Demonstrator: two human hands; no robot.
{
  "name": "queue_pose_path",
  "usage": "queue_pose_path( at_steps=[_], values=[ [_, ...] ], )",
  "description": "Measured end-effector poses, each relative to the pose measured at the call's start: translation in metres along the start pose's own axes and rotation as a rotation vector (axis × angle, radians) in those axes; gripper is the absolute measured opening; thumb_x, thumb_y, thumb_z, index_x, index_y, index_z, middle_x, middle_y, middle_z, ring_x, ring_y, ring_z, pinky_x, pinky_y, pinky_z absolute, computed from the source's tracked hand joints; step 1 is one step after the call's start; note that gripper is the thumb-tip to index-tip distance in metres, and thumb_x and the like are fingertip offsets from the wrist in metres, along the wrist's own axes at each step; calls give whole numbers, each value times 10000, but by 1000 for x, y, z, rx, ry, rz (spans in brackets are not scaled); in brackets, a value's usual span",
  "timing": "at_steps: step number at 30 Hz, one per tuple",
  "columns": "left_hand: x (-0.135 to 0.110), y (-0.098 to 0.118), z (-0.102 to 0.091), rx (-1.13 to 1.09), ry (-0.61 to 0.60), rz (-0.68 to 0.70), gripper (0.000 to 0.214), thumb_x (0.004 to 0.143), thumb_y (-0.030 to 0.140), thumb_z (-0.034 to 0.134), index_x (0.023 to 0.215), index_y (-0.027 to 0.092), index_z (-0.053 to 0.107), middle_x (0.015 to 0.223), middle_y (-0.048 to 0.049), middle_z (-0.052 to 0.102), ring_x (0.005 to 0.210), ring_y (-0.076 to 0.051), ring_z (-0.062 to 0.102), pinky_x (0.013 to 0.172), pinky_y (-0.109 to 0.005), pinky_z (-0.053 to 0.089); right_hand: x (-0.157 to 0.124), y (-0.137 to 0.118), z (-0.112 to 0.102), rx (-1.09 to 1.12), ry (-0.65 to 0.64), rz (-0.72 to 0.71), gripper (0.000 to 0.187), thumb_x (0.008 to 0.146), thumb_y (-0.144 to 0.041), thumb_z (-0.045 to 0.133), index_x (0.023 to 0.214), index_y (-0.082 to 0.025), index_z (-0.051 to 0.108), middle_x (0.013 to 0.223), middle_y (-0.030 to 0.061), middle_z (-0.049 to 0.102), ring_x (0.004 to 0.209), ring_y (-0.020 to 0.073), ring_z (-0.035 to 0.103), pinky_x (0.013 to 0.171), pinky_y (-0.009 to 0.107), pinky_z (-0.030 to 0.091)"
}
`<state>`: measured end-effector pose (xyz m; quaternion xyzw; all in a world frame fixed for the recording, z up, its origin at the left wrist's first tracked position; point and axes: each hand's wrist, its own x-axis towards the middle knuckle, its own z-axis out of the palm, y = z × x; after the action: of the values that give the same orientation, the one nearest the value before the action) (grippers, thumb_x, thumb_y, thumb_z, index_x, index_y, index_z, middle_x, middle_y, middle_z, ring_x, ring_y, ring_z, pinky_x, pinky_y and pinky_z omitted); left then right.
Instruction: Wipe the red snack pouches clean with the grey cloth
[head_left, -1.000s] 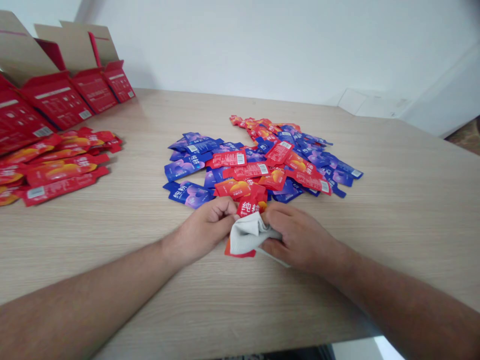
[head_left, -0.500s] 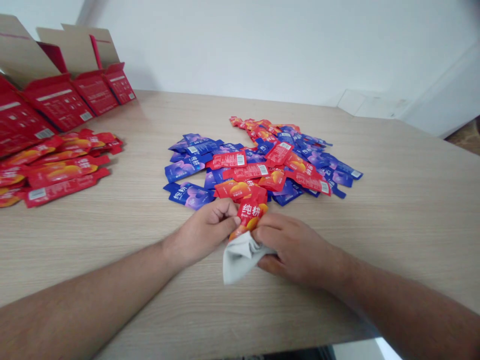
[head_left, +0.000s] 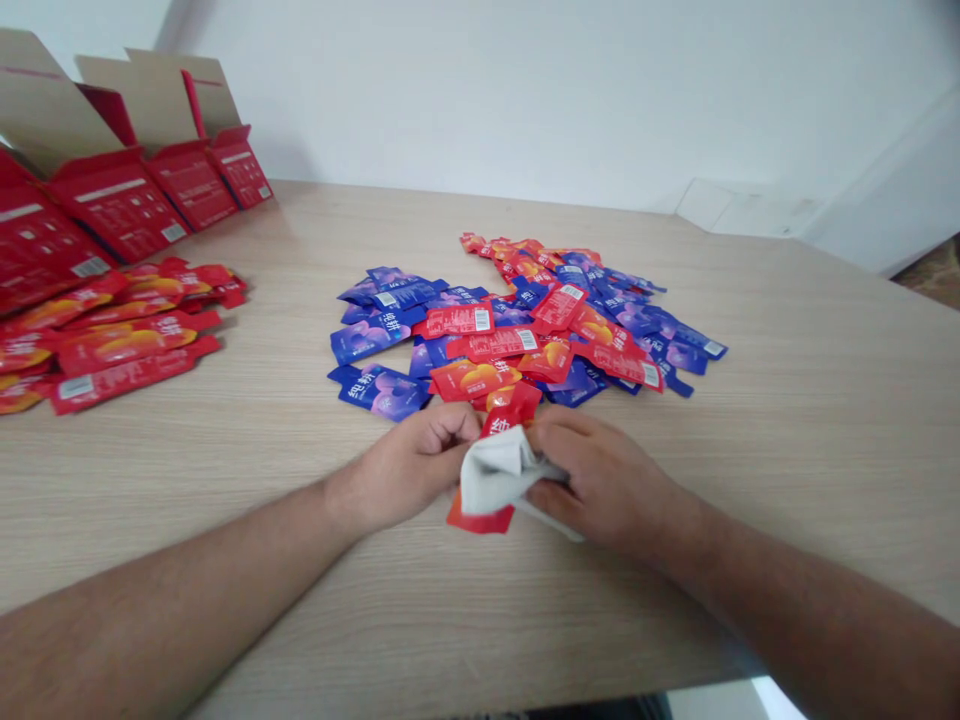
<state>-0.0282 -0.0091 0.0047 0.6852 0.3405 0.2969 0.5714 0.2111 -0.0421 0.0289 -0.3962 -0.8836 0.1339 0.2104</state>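
Observation:
Near the front of the table, my left hand (head_left: pixel 416 465) is closed on the side of a red sachet (head_left: pixel 480 522) with orange fruit print. My right hand (head_left: pixel 600 480) grips a pale grey cloth (head_left: pixel 495 478), which lies across the sachet's face and hides its middle. Only the sachet's top and bottom ends show around the cloth. Just beyond both hands spreads a loose pile of mixed sachets, several blue ones (head_left: pixel 386 392) and several red ones (head_left: pixel 476 380).
Open red cartons (head_left: pixel 116 210) with raised flaps stand in a row at the back left. In front of them lies a stack of red sachets (head_left: pixel 131 340). A white wall (head_left: pixel 480 100) rises behind the wooden table (head_left: pixel 300 600).
My right hand has moved the cloth up over the sachet's printed face, covering most of it. The sachet's lower end now shows below the cloth. My left hand has barely moved.

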Motion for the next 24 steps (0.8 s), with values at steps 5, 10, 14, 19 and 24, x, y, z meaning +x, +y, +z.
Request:
queue_pose_path(
  at_steps=[5, 10, 14, 19, 24],
  values=[
    [1, -1, -2, -19, -51, 25, 184, 917, 316, 648, 857, 146, 613, 792, -16, 629, 705, -131, 548, 653, -255, 457, 3, 8, -4, 14, 89, 105, 181, 926, -352, 666, 976, -199, 582, 946, 50, 636, 860, 219, 594, 755, 334, 462],
    [0, 3, 0, -11, -58, 56, 214, 909, 319, 664, 797, 153, 588, 763, -7, 606, 683, -123, 527, 628, -239, 442, 3, 8, -4, 13, 69, 74, 154, 934, -328, 654, 940, -202, 567, 941, 46, 623, 842, 208, 579, 743, 326, 451],
    [-1, 2, 0, -20, -48, 30, 213, 927, 308, 627, 794, 156, 560, 747, 5, 573, 644, -106, 484, 599, -228, 410, 5, 13, -4, -7, 202, 174, 232, 955, -416, 644, 941, -195, 576, 877, 32, 611, 790, 204, 568, 699, 321, 424],
    [0, 3, 0, 13, -59, 49, 223, 902, 307, 662, 771, 159, 558, 755, 4, 574, 682, -122, 503, 632, -239, 426, 4, 9, -3, 42, 45, 18, 179, 928, -331, 674, 907, -204, 549, 901, 25, 600, 794, 187, 558, 694, 300, 421],
    [-1, 1, 0, -21, -53, 33, 206, 936, 306, 608, 807, 160, 543, 753, 11, 557, 652, -106, 472, 612, -228, 406, 5, 14, -4, -25, 185, 144, 214, 944, -394, 656, 930, -202, 563, 883, 32, 598, 794, 202, 559, 708, 320, 427]
  ],
)
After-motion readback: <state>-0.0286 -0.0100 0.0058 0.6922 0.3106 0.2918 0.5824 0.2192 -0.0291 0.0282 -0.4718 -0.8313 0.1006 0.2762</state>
